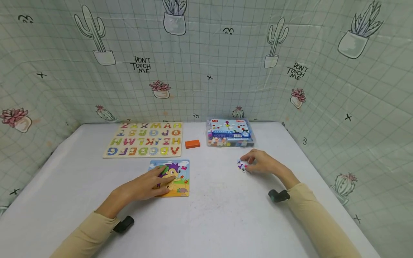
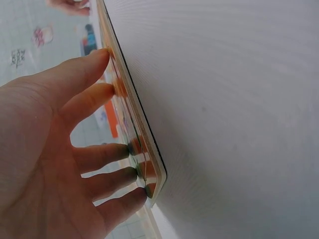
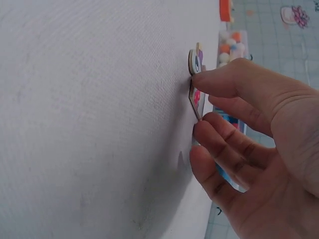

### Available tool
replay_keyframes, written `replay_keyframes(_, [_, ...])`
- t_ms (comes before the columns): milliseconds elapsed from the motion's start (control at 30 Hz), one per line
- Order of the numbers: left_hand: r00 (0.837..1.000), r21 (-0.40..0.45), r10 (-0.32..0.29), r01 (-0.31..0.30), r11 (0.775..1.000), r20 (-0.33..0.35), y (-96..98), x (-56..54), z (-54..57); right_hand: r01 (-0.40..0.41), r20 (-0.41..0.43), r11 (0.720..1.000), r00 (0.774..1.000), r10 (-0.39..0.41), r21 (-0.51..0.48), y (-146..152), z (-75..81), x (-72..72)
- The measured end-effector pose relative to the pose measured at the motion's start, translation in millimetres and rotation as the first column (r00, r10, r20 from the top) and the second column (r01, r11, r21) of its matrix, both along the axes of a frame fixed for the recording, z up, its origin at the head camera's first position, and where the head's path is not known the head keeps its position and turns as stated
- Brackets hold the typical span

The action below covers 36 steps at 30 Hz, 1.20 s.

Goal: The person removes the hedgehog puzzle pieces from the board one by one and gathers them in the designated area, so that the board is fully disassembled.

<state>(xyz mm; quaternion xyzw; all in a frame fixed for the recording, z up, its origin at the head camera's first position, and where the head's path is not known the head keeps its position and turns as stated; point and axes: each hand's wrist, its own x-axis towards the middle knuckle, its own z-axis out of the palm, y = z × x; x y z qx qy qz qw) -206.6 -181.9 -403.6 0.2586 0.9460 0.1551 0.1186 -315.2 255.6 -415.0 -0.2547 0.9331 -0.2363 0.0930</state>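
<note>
a: left hand (image 1: pixel 146 184)?
b: relaxed, spread flat over the picture puzzle (image 1: pixel 181 181), in from the worktop (image 1: pixel 213 211)'s left edge.
a: right hand (image 1: pixel 262 162)?
b: pinches a puzzle piece (image 1: pixel 242 166), nearer the right edge; plastic box (image 1: pixel 230 133) by the far edge.

2 beige sleeves (image 1: pixel 86 234), 2 black wrist cameras (image 1: pixel 124 224), bare hands (image 1: pixel 146 185)

- Right of the hedgehog puzzle board (image 1: pixel 182 188): free white tabletop (image 1: pixel 214 186), up to the puzzle piece (image 1: pixel 242 166) and right hand (image 1: pixel 262 163).
- Over its left part: the left hand (image 1: pixel 151 183) blocks access.
- Just beyond it: the letter board (image 1: pixel 146 140), lying flat.
- Past its far right corner: an orange block (image 1: pixel 192 144), then a narrow gap, then the plastic box (image 1: pixel 230 132).
</note>
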Motion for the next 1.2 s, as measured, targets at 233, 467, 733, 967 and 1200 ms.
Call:
replay_keyframes(233, [1.000, -0.004, 0.001, -0.001, 1.000, 0.004, -0.8, 0.5, 0.8, -0.018, 0.000, 1.000, 1.000, 0.018, -0.025, -16, 3.8, 0.5])
replay_keyframes(467, [1.000, -0.028, 0.009, -0.010, 1.000, -0.018, -1.1, 1.2, 0.1, -0.063, -0.009, 0.997, 0.998, 0.063, -0.040, -50, 6.7, 2.1])
replay_keyframes(733, [0.999, -0.014, 0.007, -0.008, 1.000, -0.037, -0.4, 1.2, -1.5, -0.142, -0.038, 0.989, 0.989, 0.141, -0.027, -97, 6.9, -2.0])
replay_keyframes(967, [0.998, -0.014, 0.056, -0.057, 0.998, -0.021, -0.6, 1.8, -0.9, -0.168, -0.026, 0.986, 0.985, 0.168, -0.004, -146, 10.0, -0.8])
replay_keyframes(1200, [0.997, -0.057, 0.074, -0.073, 0.996, 0.019, 0.0, -2.0, -0.1, -0.220, -0.037, 0.975, 0.975, 0.220, -0.013, -185, 5.4, -0.8])
